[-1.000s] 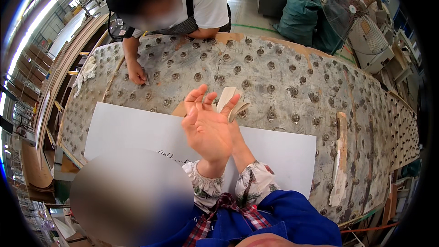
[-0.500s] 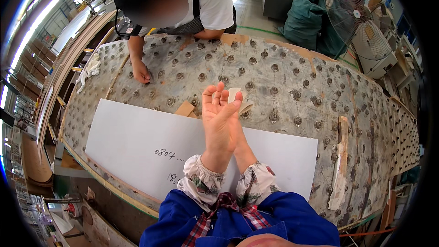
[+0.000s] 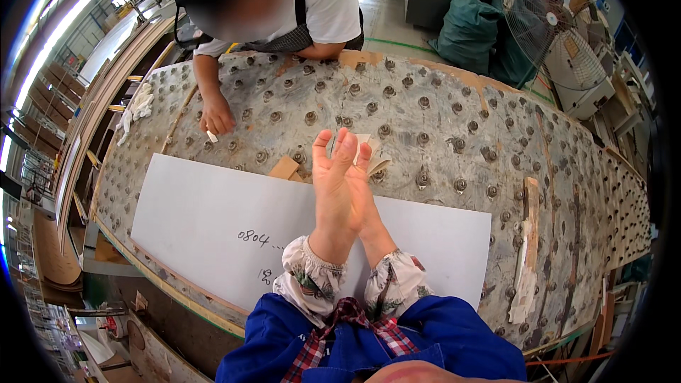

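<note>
My two hands are pressed flat together, palm to palm, fingers straight and pointing away from me. My left hand (image 3: 337,188) is in front and covers most of my right hand (image 3: 367,202). Neither holds anything. They hover over the far edge of a long white board (image 3: 206,220) with handwritten marks on it. Just beyond the fingertips lie a small tan wood block (image 3: 285,168) and a pale wooden piece (image 3: 377,164), partly hidden by my fingers.
The board lies on a grey worktable (image 3: 454,120) studded with metal rollers. A co-worker leans on the far side, one hand (image 3: 216,117) by a small white stick (image 3: 211,136). A wood strip (image 3: 528,241) lies right; a fan (image 3: 550,18) and green bags (image 3: 468,21) stand behind.
My hands, loosely splayed a second ago, have closed flat against each other and straightened. A blurred shape at the lower left is gone from view. The co-worker's hand stays put.
</note>
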Demonstrator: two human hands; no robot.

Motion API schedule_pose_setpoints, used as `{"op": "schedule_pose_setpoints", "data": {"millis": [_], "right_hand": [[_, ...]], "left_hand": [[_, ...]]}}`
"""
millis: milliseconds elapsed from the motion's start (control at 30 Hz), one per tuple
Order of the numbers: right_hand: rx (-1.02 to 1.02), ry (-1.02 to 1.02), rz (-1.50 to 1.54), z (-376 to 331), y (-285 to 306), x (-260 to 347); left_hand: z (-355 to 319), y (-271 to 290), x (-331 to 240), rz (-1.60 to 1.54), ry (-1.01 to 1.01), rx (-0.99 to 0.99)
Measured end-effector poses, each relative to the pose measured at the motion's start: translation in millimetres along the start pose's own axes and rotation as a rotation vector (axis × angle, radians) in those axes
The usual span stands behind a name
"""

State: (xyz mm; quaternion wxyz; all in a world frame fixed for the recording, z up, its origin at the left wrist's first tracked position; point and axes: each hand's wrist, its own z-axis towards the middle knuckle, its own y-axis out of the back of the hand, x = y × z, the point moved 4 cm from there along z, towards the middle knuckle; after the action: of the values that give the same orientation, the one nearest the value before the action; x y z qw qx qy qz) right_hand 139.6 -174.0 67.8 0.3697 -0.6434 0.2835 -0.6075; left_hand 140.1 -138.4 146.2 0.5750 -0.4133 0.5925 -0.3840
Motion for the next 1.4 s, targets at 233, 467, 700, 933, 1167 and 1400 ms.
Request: {"op": "schedule_pose_setpoints", "data": {"millis": [233,467,700,933,1167,1400], "right_hand": [[-0.055,-0.014,0.014,1.0,15.5,-14.3],[-0.073,-0.004,-0.012,2.4,13.3,-10.5],[-0.048,0.187,0.328,9.5,4.7,-11.7],[-0.097,-0.188,-0.046,6.5,43.1,-42.8],[-0.158,-0.145,-0.039,0.9,45.2,-33.4],[-0.170,-0.142,-0.102,-1.6,41.6,-37.1]], "left_hand": [[3.0,4.6,-2.5,0.028,0.032,0.008],[4.0,2.7,0.0,0.051,0.032,0.040],[-0.7,-7.5,4.0,0.097,0.024,0.079],[-71.9,-31.2,-42.3,0.370,-0.347,0.464],[-156.0,-63.8,-72.9,0.310,-1.499,0.686],[-195.6,-102.5,-107.2,0.540,-2.259,1.066]]}}
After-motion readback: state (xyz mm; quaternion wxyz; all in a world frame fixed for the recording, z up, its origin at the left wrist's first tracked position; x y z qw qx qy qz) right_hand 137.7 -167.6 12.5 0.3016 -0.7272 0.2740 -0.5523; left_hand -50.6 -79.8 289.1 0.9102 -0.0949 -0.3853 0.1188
